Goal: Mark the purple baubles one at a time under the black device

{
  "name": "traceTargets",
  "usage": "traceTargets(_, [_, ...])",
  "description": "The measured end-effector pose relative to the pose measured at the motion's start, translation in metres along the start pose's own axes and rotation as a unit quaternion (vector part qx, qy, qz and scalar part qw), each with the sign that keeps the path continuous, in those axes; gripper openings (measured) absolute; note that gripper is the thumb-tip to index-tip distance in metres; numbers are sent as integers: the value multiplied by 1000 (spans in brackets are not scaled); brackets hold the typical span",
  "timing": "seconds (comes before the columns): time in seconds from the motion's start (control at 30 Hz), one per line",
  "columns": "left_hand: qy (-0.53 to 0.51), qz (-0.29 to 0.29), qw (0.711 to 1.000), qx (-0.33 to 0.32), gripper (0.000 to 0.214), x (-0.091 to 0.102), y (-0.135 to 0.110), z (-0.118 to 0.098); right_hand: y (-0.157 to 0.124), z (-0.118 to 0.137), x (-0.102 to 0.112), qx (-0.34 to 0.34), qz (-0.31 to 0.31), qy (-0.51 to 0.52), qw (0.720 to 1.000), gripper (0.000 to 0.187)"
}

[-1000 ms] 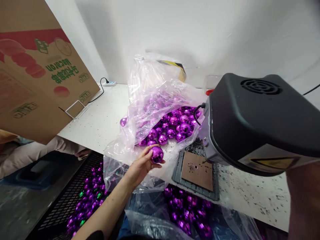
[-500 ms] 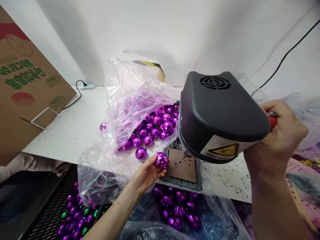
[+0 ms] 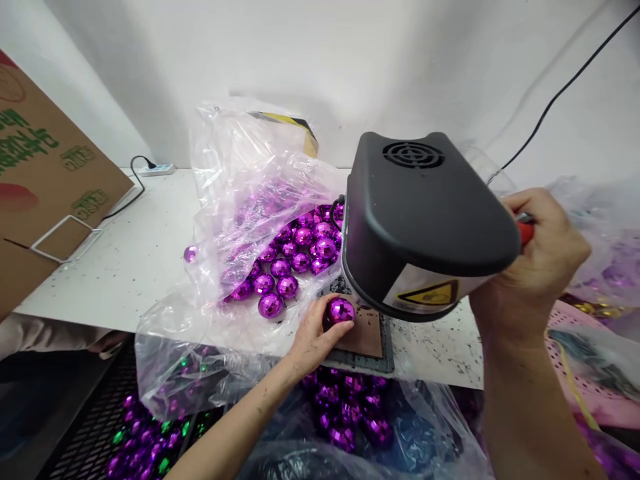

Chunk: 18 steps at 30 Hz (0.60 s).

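Observation:
A shiny purple faceted ball [image 3: 342, 310] is gripped between the thumb and fingers of my left hand [image 3: 311, 339], over the brown board [image 3: 367, 331] on the dark base. Above it looms a black machine housing [image 3: 430, 217] with a round vent and a yellow warning label. At the housing's right side, my right hand [image 3: 547, 240] is closed around a red handle [image 3: 525, 231], much of it hidden by the fingers. Left of the machine, a clear plastic bag [image 3: 220, 220] spills many similar balls, and a loose purple ball [image 3: 271, 305] lies near its mouth.
A cardboard box [image 3: 55, 180] stands at far left beside a power strip [image 3: 157, 170]. Below the table edge are a bag of purple balls [image 3: 345, 407] and a black mesh crate [image 3: 75, 427]. A pink basket [image 3: 570, 373] sits at right. Someone's hand [image 3: 115, 338] shows at lower left.
My left hand has moved the purple ball rightward over the brown board. My right hand stays on the red handle. The whole view has shifted slightly.

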<state>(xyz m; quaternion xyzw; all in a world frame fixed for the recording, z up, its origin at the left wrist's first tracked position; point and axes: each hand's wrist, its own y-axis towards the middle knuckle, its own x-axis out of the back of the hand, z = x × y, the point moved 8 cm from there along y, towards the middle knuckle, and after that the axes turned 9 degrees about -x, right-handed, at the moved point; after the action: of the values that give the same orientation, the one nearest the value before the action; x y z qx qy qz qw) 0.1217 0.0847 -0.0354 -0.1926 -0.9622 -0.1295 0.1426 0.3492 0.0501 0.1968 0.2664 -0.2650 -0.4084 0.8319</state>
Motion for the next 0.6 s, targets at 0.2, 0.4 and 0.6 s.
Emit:
traceTargets(0.2, [102, -1, 989, -104, 45, -15, 2, -4, -1, 2, -3, 6, 6, 7, 1000, 33])
traceTargets(0.4, [135, 18, 981, -141, 38, -26, 5, -14, -2, 10, -1, 32, -1, -6, 999, 34])
traceTargets(0.6, [182, 49, 972, -140, 38, -28, 15, -24, -3, 11, 0, 50, -4, -27, 998, 34])
